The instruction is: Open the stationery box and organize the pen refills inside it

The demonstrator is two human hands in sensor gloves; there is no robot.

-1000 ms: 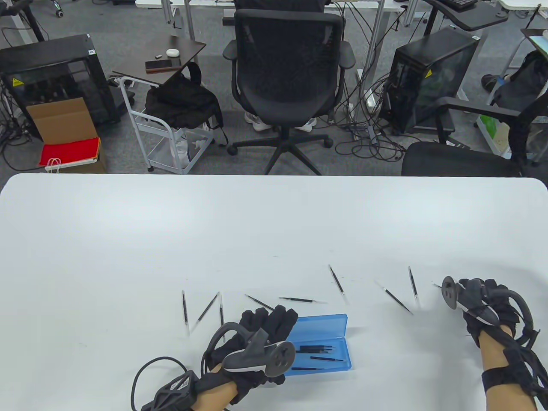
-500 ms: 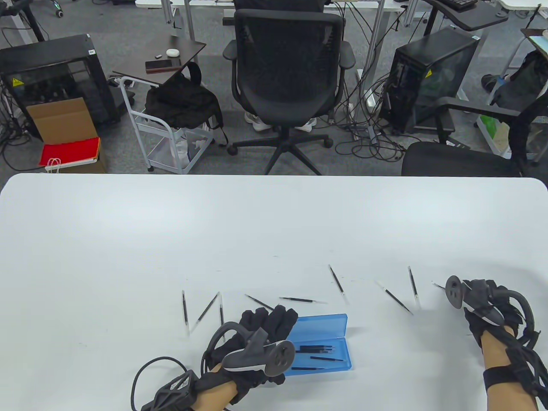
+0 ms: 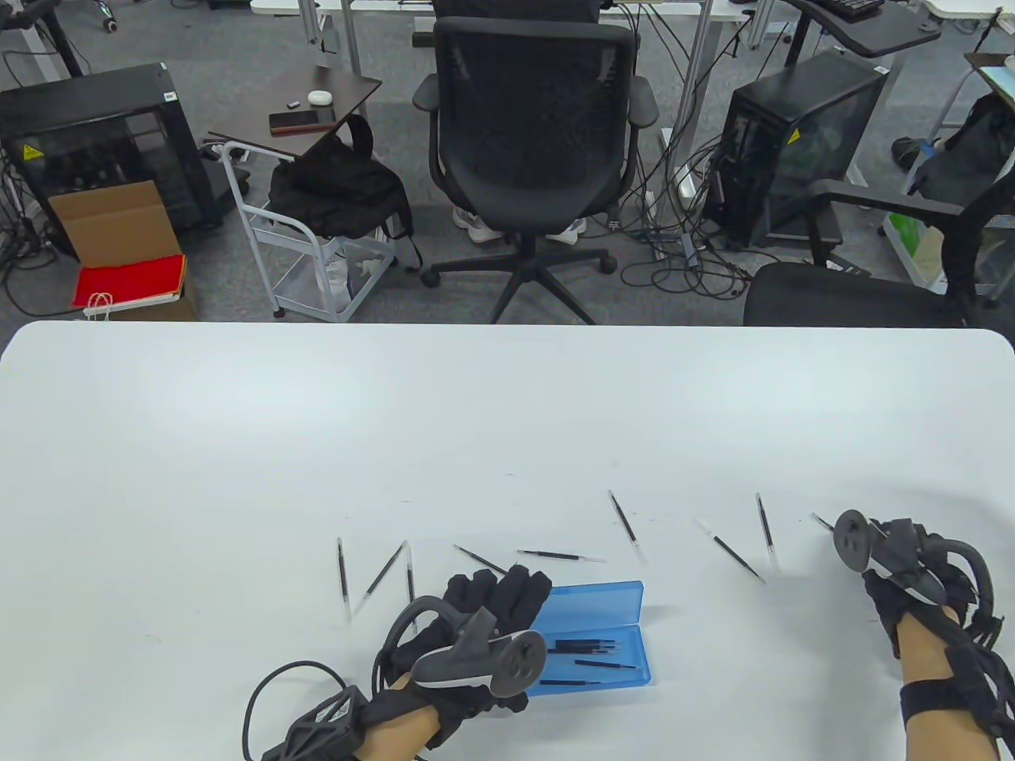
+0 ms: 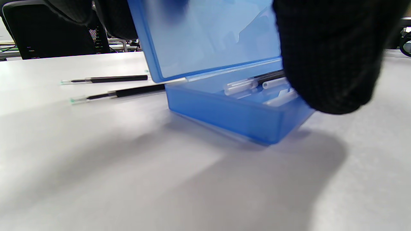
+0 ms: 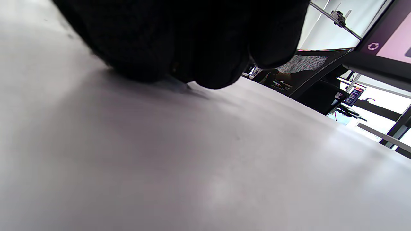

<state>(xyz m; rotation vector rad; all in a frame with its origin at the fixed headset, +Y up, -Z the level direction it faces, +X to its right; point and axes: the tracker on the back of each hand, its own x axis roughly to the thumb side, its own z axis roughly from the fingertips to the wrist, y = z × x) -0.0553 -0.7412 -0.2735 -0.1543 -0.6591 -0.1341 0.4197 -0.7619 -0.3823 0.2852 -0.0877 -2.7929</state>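
Observation:
The blue translucent stationery box (image 3: 626, 670) lies open near the front edge, lid (image 4: 205, 38) raised, with several black pen refills (image 3: 591, 650) inside. My left hand (image 3: 496, 602) grips the box's left end, fingers behind the lid and thumb (image 4: 327, 54) in front. Several loose refills lie on the white table (image 3: 507, 412): a group at the left (image 3: 384, 571), two behind the box (image 3: 559, 556), and others toward the right (image 3: 733, 553). My right hand (image 3: 884, 606) sits at the far right, fingers (image 5: 179, 41) curled down on the table, pinching one refill whose tip (image 3: 821, 521) sticks out.
A black office chair (image 3: 539, 143) stands beyond the table's far edge, with another chair (image 3: 856, 293) at the right. A cable (image 3: 270, 697) trails from my left wrist across the front of the table.
My right hand has shifted slightly to the right, and the refill tip poking from it has moved along. The left hand and the box have stayed put.

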